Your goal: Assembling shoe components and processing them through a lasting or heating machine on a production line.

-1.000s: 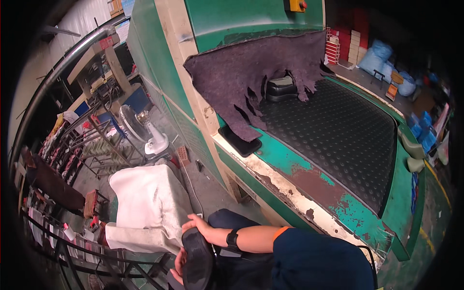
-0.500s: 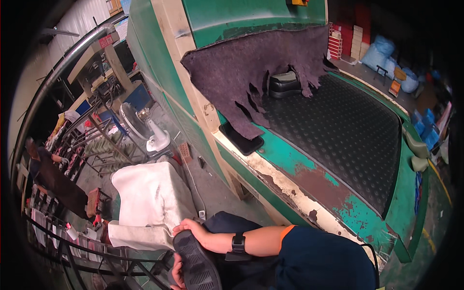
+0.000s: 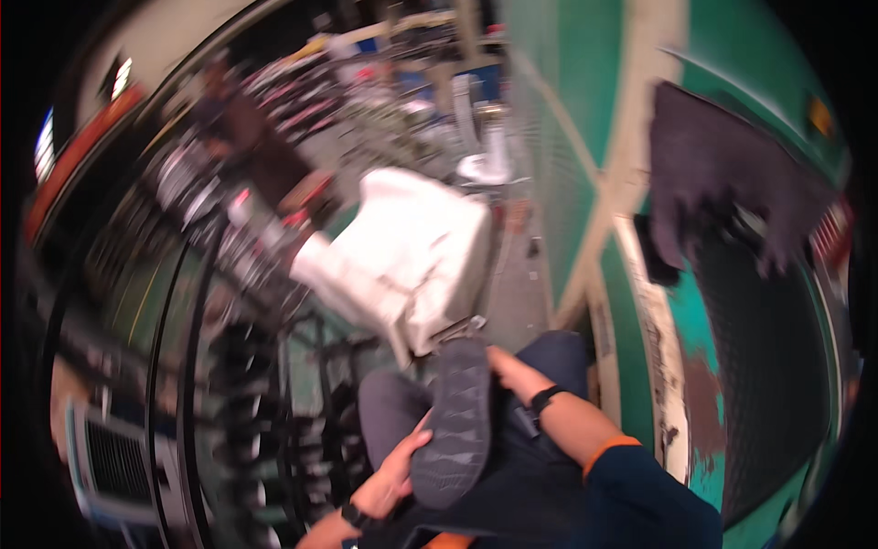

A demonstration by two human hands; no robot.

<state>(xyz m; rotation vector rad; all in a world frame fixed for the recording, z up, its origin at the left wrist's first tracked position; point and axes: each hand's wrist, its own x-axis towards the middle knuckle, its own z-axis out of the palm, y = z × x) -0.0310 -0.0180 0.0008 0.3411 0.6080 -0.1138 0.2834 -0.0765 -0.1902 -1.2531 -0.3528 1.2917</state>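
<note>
A dark grey shoe sole (image 3: 453,421) with a ridged tread faces up over my lap. Whether an upper is attached beneath it is hidden. My left hand (image 3: 401,465) grips its left edge, thumb along the side. On the upper right edge, my right hand (image 3: 514,373) is closed on it, its fingers partly hidden behind the sole. Just beyond the sole stands a box-like shape draped in a white cloth (image 3: 412,247).
At right is a green machine (image 3: 572,119) with a dark studded bed (image 3: 764,366) and a ragged purple-brown curtain (image 3: 713,165). A black rack (image 3: 247,412) with dark pieces stands at lower left. Beyond it, a person in a dark apron (image 3: 261,146) is blurred. A white fan (image 3: 489,160) stands at the back.
My view has swung left, bringing the machine to the right edge and the rack into sight. The sole now shows whole, with both hands on its sides.
</note>
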